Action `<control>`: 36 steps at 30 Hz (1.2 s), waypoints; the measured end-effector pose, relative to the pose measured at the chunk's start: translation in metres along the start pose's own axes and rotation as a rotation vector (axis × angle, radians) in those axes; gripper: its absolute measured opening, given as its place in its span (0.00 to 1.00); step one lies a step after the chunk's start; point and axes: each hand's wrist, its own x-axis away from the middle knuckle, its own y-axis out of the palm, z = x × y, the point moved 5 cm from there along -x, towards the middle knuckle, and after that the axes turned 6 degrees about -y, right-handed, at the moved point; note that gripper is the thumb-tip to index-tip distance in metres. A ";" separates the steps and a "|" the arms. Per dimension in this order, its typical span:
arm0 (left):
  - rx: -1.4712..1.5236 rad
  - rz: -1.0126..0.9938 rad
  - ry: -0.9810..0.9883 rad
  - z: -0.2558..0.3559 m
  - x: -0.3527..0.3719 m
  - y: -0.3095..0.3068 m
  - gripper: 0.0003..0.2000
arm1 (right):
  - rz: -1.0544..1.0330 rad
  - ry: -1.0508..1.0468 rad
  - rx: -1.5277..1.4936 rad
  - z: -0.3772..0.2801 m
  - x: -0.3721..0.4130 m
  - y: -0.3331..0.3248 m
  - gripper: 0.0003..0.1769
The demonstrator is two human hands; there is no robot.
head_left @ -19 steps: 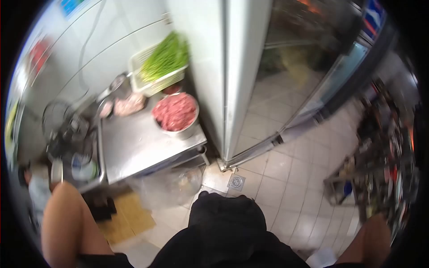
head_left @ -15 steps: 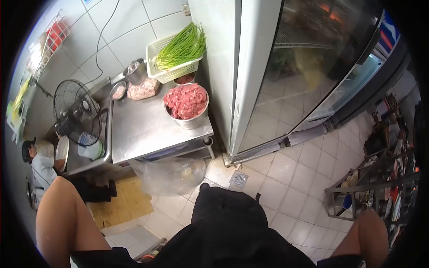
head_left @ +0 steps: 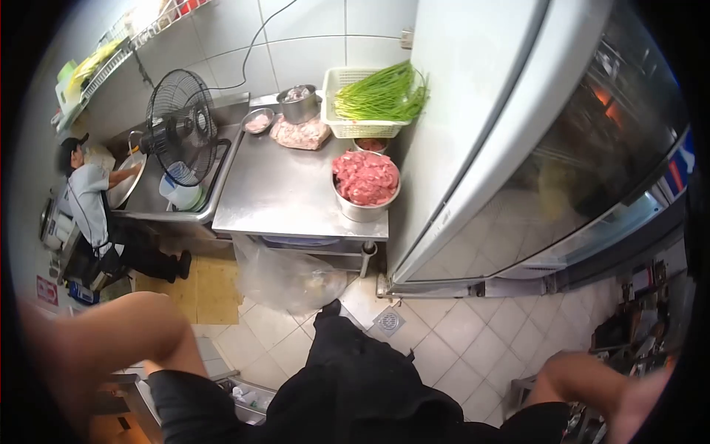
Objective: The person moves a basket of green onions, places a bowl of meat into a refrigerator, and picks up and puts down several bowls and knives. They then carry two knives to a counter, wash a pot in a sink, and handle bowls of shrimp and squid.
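L+R arms (head_left: 122, 333) bent, hands o/o view

12 o'clock: meat (head_left: 366, 177) is pink-red, stalks (head_left: 377, 95) green, basket (head_left: 362, 130) white lattice. 10 o'clock: fan (head_left: 180, 127) is black. 8 o'clock: mat (head_left: 211, 285) is yellow-tan. 4 o'clock: floor (head_left: 477, 322) is off-white, tile grid.

A path lay over the desk (head_left: 270, 194)'s front left, between the fan (head_left: 181, 127) and the bowl of meat (head_left: 366, 180); the fridge (head_left: 510, 152) blocked the right.
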 end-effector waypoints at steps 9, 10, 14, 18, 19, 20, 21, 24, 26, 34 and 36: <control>0.385 0.720 -1.329 -0.630 0.154 -0.070 0.27 | -0.449 1.646 -0.295 0.036 0.352 0.146 0.13; 0.353 0.787 -1.418 -0.669 0.158 -0.080 0.25 | -0.527 1.669 -0.263 0.045 0.367 0.161 0.13; 0.659 0.602 -1.346 -0.781 0.144 -0.077 0.23 | -0.722 1.716 -0.027 0.103 0.422 0.220 0.14; 0.356 0.557 -1.325 -0.777 0.108 -0.105 0.18 | -0.681 1.650 0.023 0.175 0.506 0.272 0.14; 0.330 0.464 -1.362 -0.786 0.105 -0.115 0.17 | -0.791 1.598 0.122 0.191 0.524 0.281 0.14; 0.305 0.375 -1.395 -0.799 0.107 -0.132 0.15 | -0.907 1.540 0.214 0.208 0.538 0.291 0.14; 0.435 0.439 -1.359 -0.803 0.107 -0.149 0.12 | -0.893 1.633 0.235 0.222 0.552 0.302 0.15; 0.379 0.292 -1.380 -0.751 0.074 -0.191 0.07 | -1.270 1.430 0.458 0.267 0.616 0.317 0.21; 0.432 0.238 -1.415 -0.727 0.060 -0.214 0.07 | -1.308 1.361 0.519 0.283 0.658 0.318 0.20; 0.518 0.460 -1.171 -0.688 0.030 -0.250 0.06 | -1.438 1.534 -0.091 0.306 0.861 0.288 0.12; 0.494 0.416 -1.199 -0.682 0.031 -0.244 0.06 | -0.933 1.981 0.193 0.302 0.763 0.312 0.12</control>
